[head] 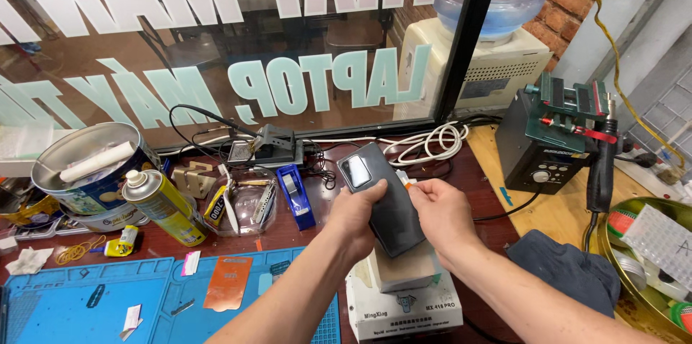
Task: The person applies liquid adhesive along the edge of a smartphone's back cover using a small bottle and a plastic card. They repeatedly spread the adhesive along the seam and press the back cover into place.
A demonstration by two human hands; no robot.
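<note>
A dark smartphone (386,200) with its back up, camera block at the top left corner, is held over a small block (407,272) that rests on a white box (404,308). My left hand (357,218) grips the phone's left edge. My right hand (443,214) is on the phone's right edge and pinches a small white and orange tab (408,184) between thumb and forefinger.
A blue work mat (86,301) lies at the front left with small parts on it. Behind it are a yellow spray can (162,207), a round tin (86,167), a clear tool holder (241,203) and a blue tape dispenser (295,196). A black heat station (551,146) stands right, a dark cloth (566,268) near it.
</note>
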